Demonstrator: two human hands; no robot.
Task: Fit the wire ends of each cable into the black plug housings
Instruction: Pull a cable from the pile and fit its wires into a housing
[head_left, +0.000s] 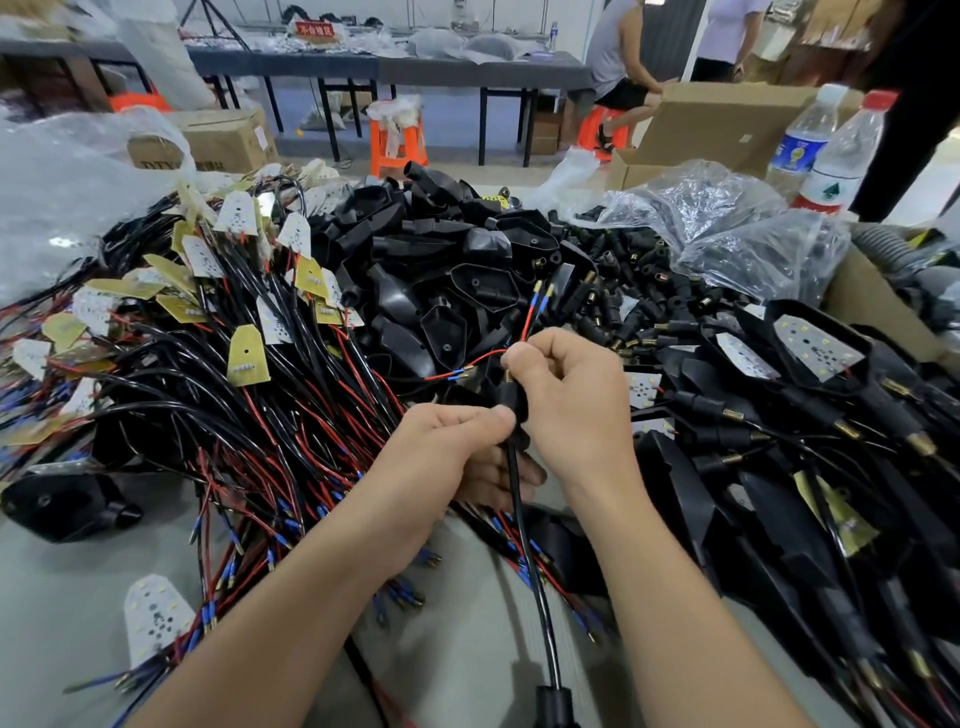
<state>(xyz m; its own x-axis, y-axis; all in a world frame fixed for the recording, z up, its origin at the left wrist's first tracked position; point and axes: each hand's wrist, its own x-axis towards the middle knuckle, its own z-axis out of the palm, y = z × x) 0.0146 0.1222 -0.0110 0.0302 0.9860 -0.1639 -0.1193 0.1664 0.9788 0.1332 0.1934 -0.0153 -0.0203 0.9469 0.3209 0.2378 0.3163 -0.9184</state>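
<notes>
A small plug (511, 402), matte black and cylindrical with a brass threaded tip, sits at the centre above the grey tabletop (467, 649). The right hand (571, 395) grips it, fingers (517, 358) curled round its body, the thumb pressing thin red wires at its top. The wire ends (540, 296), red with blue sleeves and brass tips, stick up past that hand. The left hand (452, 447) pinches the glossy black cable (530, 561) just under the plug, its fingers (498, 415) closed tight. The cable hangs down to another black fitting at the bottom edge. To the left lies a tangled heap of cables (249, 415) with gold and white boards; behind it is a pile of smooth black shells (447, 260).
</notes>
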